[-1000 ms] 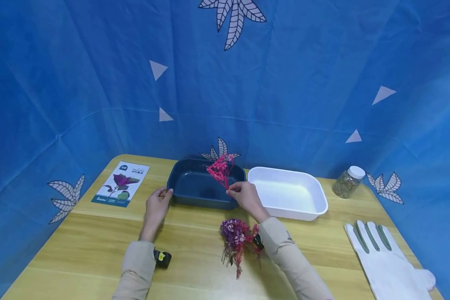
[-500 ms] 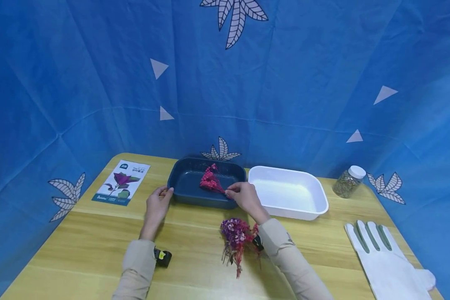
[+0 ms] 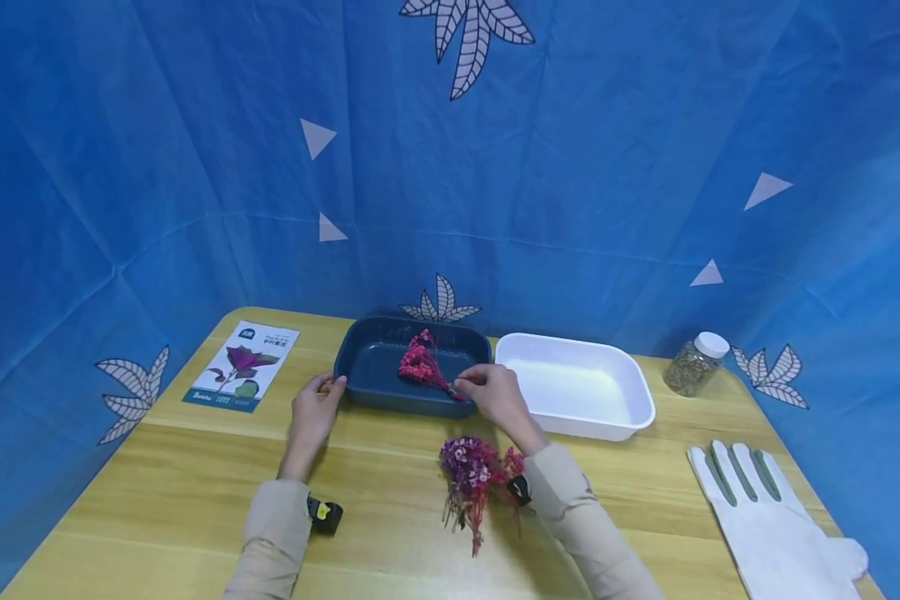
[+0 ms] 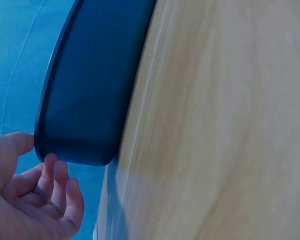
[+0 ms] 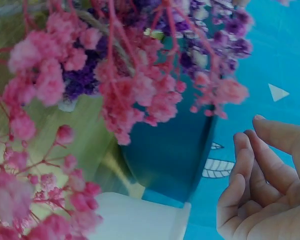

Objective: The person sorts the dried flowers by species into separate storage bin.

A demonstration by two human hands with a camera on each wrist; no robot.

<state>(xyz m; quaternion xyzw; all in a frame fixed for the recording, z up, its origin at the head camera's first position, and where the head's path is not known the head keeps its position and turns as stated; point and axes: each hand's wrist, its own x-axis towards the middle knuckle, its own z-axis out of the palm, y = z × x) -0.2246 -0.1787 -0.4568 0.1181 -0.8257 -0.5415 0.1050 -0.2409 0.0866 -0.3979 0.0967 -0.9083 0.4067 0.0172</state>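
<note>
Head view: mid-frame, a pink sprig (image 3: 418,367) is laid in a dark basin (image 3: 397,402), whose left rim is pinched by the left hand (image 3: 315,410); nothing is held by the right hand (image 3: 498,398), its fingertips slightly parted. Below, the wooden table (image 3: 390,508) is softly lit; above, creased, leaf-printed blue cloth (image 3: 607,158) is hung.

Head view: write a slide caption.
Left hand on the dark tray, right hand at the pink sprig inside it, white tray alongside.
</note>
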